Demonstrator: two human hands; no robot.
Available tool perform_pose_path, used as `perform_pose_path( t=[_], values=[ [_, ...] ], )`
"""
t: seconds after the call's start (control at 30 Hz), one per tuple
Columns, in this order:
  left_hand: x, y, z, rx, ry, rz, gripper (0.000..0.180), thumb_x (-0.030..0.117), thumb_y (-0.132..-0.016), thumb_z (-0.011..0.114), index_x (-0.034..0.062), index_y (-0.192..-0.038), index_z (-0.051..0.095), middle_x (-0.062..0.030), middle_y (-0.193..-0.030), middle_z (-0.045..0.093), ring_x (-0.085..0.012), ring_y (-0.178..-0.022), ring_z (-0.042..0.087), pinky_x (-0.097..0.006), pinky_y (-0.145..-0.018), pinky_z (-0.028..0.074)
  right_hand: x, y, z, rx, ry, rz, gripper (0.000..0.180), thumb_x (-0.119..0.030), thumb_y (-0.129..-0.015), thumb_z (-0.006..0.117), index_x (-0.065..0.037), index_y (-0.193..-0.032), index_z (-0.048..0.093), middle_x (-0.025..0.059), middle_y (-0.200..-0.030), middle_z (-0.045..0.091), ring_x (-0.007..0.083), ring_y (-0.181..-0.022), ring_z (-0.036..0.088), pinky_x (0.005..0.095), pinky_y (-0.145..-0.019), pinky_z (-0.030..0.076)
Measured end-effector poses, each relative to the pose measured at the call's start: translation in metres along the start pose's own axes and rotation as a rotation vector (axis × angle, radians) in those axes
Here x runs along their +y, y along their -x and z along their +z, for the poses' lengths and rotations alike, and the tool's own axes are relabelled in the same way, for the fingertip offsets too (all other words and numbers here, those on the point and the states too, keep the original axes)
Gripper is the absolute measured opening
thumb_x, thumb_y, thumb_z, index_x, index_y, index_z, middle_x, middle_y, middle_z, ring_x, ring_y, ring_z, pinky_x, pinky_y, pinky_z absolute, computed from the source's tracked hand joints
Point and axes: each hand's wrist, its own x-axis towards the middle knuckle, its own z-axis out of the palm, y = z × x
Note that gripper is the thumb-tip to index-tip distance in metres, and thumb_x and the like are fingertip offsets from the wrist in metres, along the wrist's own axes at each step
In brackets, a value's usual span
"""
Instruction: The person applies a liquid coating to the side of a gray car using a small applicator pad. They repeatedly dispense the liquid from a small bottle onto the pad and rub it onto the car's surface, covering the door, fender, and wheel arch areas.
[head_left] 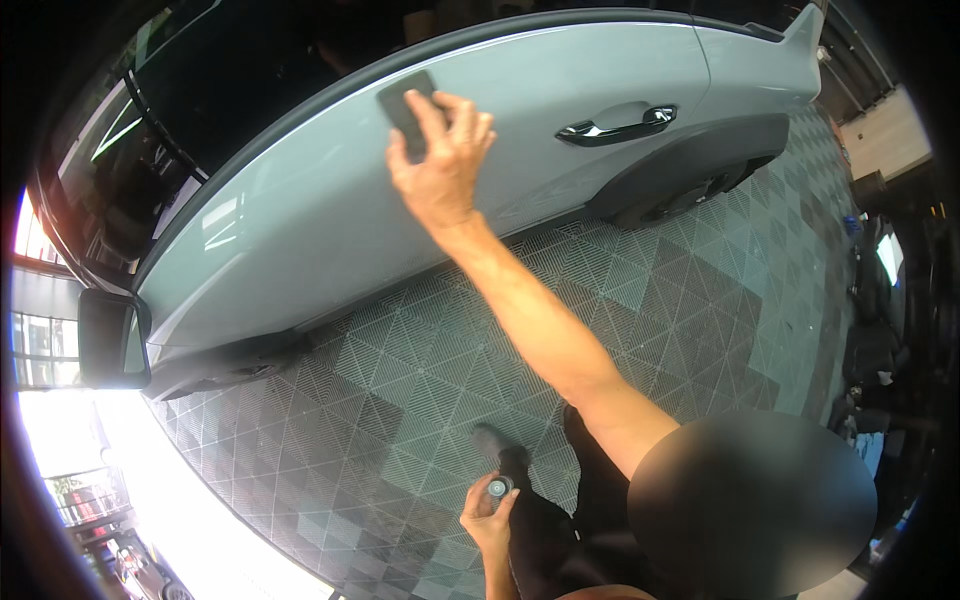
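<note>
Pressed to the pale grey car door, just below the window line, is a dark rectangular pad. My right hand holds it with the fingers spread over its back and the arm stretched out. Low in the view, near my legs, my left hand is wrapped round a small dark bottle, seen from its round top. The bottle's side and label are mostly hidden by the fingers.
Right of the pad sits a chrome door handle. A side mirror juts out at the left. Dark wheel arches flank the door. Patterned grey tiles cover the floor; dark equipment stands along the right edge.
</note>
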Motion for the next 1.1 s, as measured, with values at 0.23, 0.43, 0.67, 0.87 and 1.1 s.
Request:
perform_pose_path(
  t=[0.23, 0.43, 0.67, 0.87, 1.1],
  values=[
    [0.015, -0.008, -0.049, 0.069, -0.021, 0.025, 0.046, -0.019, -0.073, 0.076, -0.0079, -0.117, 0.066, -0.0156, -0.117, 0.066, -0.0219, -0.107, 0.067, -0.032, -0.094, 0.058, -0.064, 0.025, 0.045, -0.023, -0.102, -0.083, 0.045, -0.014, -0.074, 0.077, -0.011, -0.118, 0.072, 0.0142, -0.119, 0.053, 0.0315, -0.105, 0.046, 0.0486, -0.091, 0.038],
    [0.012, -0.018, -0.019, 0.005, -0.024, 0.019, 0.045, -0.017, -0.074, 0.078, -0.0066, -0.116, 0.067, -0.0149, -0.120, 0.064, -0.0224, -0.110, 0.065, -0.032, -0.095, 0.056, -0.018, -0.003, 0.012, -0.063, -0.055, -0.157, 0.043, -0.013, -0.071, 0.076, -0.016, -0.113, 0.074, 0.0129, -0.115, 0.054, 0.0333, -0.102, 0.046, 0.0482, -0.088, 0.038],
    [0.014, -0.020, 0.031, -0.105, 0.003, 0.021, 0.044, -0.014, -0.076, 0.079, -0.0054, -0.117, 0.068, -0.0154, -0.122, 0.064, -0.0247, -0.114, 0.065, -0.035, -0.099, 0.057, 0.033, -0.037, -0.026, 0.012, 0.027, -0.100, 0.041, -0.016, -0.071, 0.076, -0.016, -0.112, 0.075, 0.0135, -0.115, 0.054, 0.0337, -0.101, 0.048, 0.0485, -0.088, 0.039],
    [0.016, -0.019, 0.055, -0.133, 0.002, 0.015, 0.045, -0.014, -0.075, 0.080, -0.0054, -0.118, 0.068, -0.0155, -0.120, 0.065, -0.0246, -0.114, 0.065, -0.036, -0.100, 0.056, 0.077, -0.063, -0.062, 0.052, 0.063, -0.036, 0.039, -0.015, -0.072, 0.078, -0.015, -0.111, 0.076, 0.0153, -0.114, 0.053, 0.0333, -0.103, 0.047, 0.0486, -0.089, 0.039],
    [0.019, -0.025, 0.070, -0.141, -0.075, 0.038, 0.049, -0.019, -0.072, 0.078, -0.0043, -0.118, 0.067, -0.0153, -0.121, 0.064, -0.0248, -0.115, 0.063, -0.037, -0.100, 0.055, 0.130, -0.094, -0.096, 0.139, 0.113, -0.011, 0.037, -0.016, -0.073, 0.077, -0.014, -0.110, 0.077, 0.0136, -0.111, 0.053, 0.0316, -0.101, 0.046, 0.0472, -0.090, 0.039]
  ],
)
